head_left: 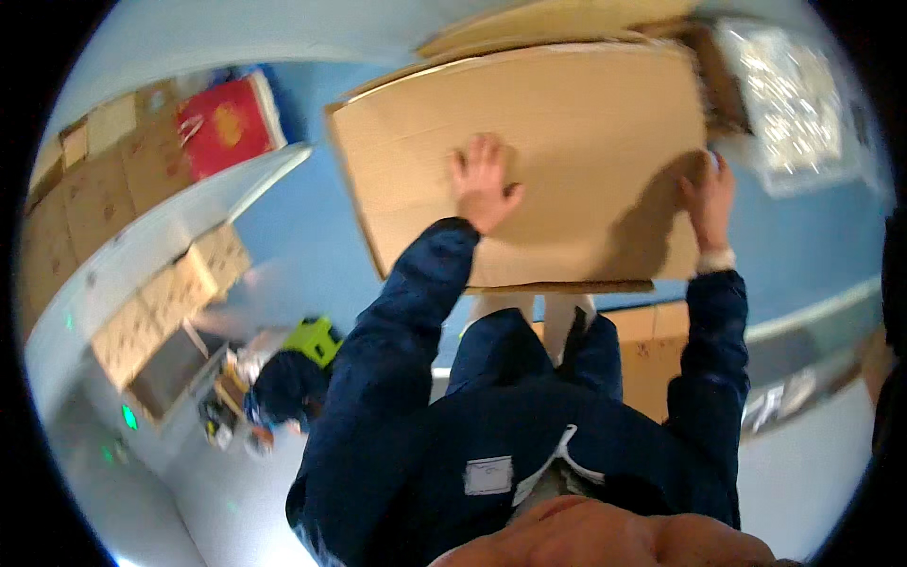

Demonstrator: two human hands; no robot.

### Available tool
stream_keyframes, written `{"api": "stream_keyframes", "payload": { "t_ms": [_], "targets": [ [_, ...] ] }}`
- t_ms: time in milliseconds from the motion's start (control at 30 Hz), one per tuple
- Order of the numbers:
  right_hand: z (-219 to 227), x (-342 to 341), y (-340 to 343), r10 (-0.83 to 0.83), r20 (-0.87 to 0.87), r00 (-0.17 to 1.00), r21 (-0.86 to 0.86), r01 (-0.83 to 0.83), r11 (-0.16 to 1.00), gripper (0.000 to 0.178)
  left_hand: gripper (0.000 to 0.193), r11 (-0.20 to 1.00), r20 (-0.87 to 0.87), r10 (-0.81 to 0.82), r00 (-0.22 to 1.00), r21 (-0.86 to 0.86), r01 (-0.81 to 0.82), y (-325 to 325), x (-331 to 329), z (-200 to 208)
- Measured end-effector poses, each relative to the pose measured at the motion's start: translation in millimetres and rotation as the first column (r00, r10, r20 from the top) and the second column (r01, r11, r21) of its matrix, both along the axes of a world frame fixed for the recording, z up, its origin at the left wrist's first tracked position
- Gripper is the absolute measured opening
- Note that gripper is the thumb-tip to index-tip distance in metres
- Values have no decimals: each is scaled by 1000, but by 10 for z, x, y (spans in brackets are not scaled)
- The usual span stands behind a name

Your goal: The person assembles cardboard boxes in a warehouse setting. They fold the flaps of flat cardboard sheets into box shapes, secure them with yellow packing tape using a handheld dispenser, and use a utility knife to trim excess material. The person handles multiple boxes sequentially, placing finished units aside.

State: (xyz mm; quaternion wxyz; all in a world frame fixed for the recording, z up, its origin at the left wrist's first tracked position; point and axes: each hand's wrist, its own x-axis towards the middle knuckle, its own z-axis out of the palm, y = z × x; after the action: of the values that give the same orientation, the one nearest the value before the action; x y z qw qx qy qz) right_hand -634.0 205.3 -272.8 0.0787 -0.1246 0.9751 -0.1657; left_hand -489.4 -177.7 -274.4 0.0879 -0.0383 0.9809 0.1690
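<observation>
A large brown cardboard box [567, 123] lies in front of me with its broad flat face up. My left hand [484, 184] rests flat on that face, left of its middle, fingers spread. At the box's right edge is my right hand [709, 200], its fingers bent in around something. A small white bit shows at those fingertips, too small and blurred to name. The shadow of my right arm falls across the box beside it.
More cardboard [557, 21] stands behind the box. At far right lies a clear plastic bag of pale items [789, 99]. Stacked cartons [104, 194] and a red box [227, 128] stand at left. A person in dark clothes [286, 389] is at lower left, near a green stool [314, 340].
</observation>
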Motion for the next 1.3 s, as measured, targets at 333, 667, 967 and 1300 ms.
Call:
{"api": "stream_keyframes", "payload": {
  "t_ms": [333, 667, 967, 1300],
  "targets": [
    [-75, -206, 100, -229, 410, 883, -392, 398, 830, 59, 68, 994, -93, -32, 995, -111, 21, 201, -62, -296],
    [-6, -491, 57, 66, 932, 358, -352, 841, 412, 46, 70, 985, -36, -41, 999, -171, 34, 196, -44, -273],
    [-329, -499, 29, -79, 572, 817, -621, 493, 609, 62, 72, 982, 25, -55, 998, -180, 58, 214, -68, -259],
    [-471, -754, -115, -239, 576, 782, -483, 561, 672, 48, 73, 981, 3, -58, 998, -184, 57, 211, -61, -269]
  ]
}}
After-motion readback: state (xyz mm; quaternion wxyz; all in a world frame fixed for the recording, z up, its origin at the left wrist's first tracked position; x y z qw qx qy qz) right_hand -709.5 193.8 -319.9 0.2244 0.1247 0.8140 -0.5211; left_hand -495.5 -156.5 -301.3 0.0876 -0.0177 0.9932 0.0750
